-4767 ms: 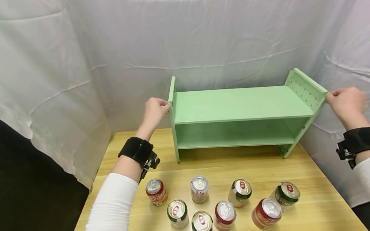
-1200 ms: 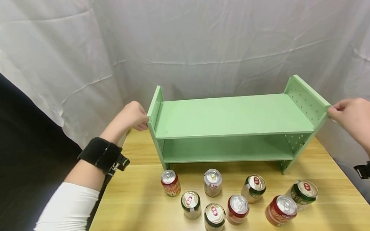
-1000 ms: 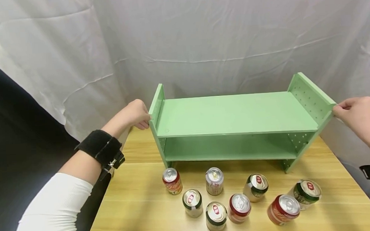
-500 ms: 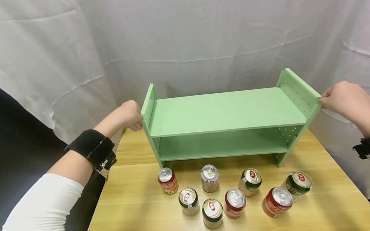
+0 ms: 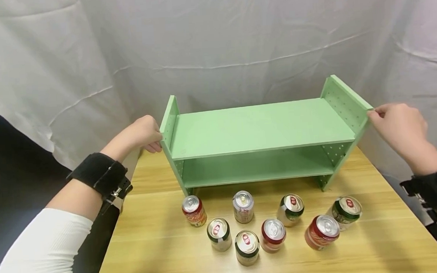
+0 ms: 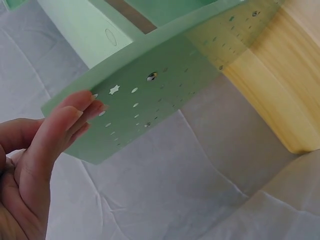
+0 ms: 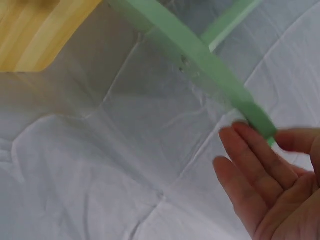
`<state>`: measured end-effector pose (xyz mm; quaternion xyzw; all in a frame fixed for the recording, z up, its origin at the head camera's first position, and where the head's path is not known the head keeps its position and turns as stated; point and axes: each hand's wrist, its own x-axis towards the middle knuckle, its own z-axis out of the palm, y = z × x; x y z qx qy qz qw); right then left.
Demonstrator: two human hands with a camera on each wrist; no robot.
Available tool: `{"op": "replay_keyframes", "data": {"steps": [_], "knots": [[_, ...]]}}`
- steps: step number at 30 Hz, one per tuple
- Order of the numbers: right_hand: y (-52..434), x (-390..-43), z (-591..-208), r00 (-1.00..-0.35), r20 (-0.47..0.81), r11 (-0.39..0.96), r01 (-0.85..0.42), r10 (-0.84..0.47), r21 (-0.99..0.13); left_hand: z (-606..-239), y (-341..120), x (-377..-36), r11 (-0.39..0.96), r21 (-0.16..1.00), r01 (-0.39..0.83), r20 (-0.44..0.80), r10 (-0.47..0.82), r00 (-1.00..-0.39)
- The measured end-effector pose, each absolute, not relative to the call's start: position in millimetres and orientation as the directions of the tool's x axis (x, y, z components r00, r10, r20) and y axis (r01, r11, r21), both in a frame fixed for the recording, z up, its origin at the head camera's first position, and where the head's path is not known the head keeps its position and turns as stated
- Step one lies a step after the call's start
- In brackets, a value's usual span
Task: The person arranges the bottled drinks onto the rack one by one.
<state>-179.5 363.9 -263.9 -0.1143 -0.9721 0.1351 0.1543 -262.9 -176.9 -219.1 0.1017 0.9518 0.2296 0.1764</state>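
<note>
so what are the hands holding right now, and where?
Both are on the green shelf, at its end panels: the left hand lays straight fingers on the left panel; the right hand pinches the right panel's front top corner.

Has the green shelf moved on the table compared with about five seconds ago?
Yes. The green shelf has come forward toward the cans: the strip of bare wooden table between its front feet and the back row of cans is now much narrower.
</note>
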Motion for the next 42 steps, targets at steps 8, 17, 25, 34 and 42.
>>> {"op": "replay_keyframes", "data": {"steps": [8, 17, 25, 34, 42], "knots": [[352.2, -165.2, -294.8, -0.894, 0.361, 0.918, 0.123, 0.268, -0.376, -217.8, -176.6, -258.4, 0.881, 0.457, 0.119, -0.284, 0.272, -0.920], [331.6, -142.6, -337.5, -0.882, 0.342, 0.838, 0.100, 0.324, -0.537, -220.2, -173.4, -253.7, 0.888, 0.442, 0.122, -0.275, 0.264, -0.924], [302.2, -121.6, -378.4, -0.797, 0.412, 0.644, -0.038, 0.442, -0.764, -222.2, -180.2, -248.0, 0.892, 0.437, 0.118, -0.279, 0.259, -0.925], [288.1, -88.3, -422.1, -0.781, 0.476, 0.613, -0.156, 0.403, -0.775, -222.8, -175.9, -248.0, 0.882, 0.449, 0.140, -0.255, 0.277, -0.927], [281.1, -68.1, -468.5, -0.752, 0.571, 0.621, -0.282, 0.330, -0.731, -224.6, -176.1, -250.6, 0.891, 0.434, 0.132, -0.268, 0.268, -0.925]]}}
